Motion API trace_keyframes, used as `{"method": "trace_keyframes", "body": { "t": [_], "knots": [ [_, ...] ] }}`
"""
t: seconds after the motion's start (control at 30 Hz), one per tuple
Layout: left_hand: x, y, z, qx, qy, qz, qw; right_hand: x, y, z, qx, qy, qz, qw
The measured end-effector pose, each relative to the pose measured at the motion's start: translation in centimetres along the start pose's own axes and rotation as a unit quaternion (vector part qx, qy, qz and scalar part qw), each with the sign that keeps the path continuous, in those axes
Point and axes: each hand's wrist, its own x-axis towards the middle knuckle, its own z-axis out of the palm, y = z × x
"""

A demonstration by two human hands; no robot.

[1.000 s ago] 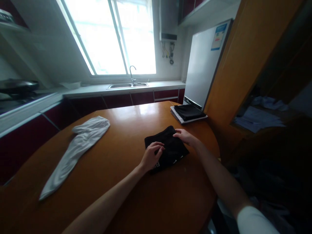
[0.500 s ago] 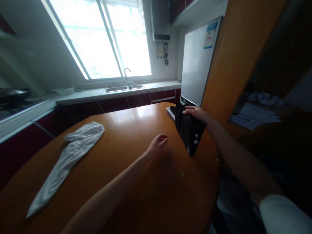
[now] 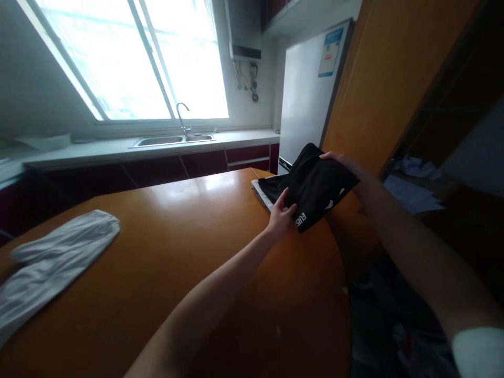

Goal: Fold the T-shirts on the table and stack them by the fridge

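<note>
A folded black garment [image 3: 315, 184] with white lettering at its lower corner hangs tilted between my two hands, over the stack of folded clothes [image 3: 262, 193] at the table's right side. My right hand [image 3: 343, 164] grips its upper right edge, thumb on top and the other fingers hidden behind. At the lower left edge, my left hand [image 3: 280, 214] holds the cloth between thumb and fingers. The stack shows a black piece over white and grey layers, partly covered by the held garment. A white garment [image 3: 63, 257] lies loosely stretched on the table's left side.
The round-ended wooden table [image 3: 177, 252] spreads in front of me. Behind it are a counter with a sink [image 3: 161, 140] and a faucet. A fridge [image 3: 303, 94] and a wooden cabinet frame [image 3: 366, 89] stand close on the right, beside papers [image 3: 413, 194].
My right hand has lifted the folded black garment off the table and carried it right to the stack. My left hand let go, then took hold of its lower edge. The view has turned right.
</note>
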Motion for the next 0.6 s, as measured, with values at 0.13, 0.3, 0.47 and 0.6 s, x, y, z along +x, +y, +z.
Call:
{"method": "trace_keyframes", "body": {
  "t": [0.13,0.3,0.47,0.6],
  "knots": [
    [5.9,1.9,-1.9,0.161,0.044,0.025,0.986,5.4,-0.1,-0.2,0.081,-0.012,0.021,0.996],
    [11.4,3.0,-5.6,0.28,0.081,0.018,0.957,11.6,2.1,1.9,0.118,-0.056,-0.012,0.991],
    [13.7,1.9,-8.7,0.331,0.101,-0.014,0.938,16.0,5.2,4.1,0.068,-0.076,0.023,0.995],
    [14.1,0.7,-10.4,0.326,0.109,-0.017,0.939,17.8,7.9,4.9,0.011,-0.079,0.041,0.996]
  ]
}}
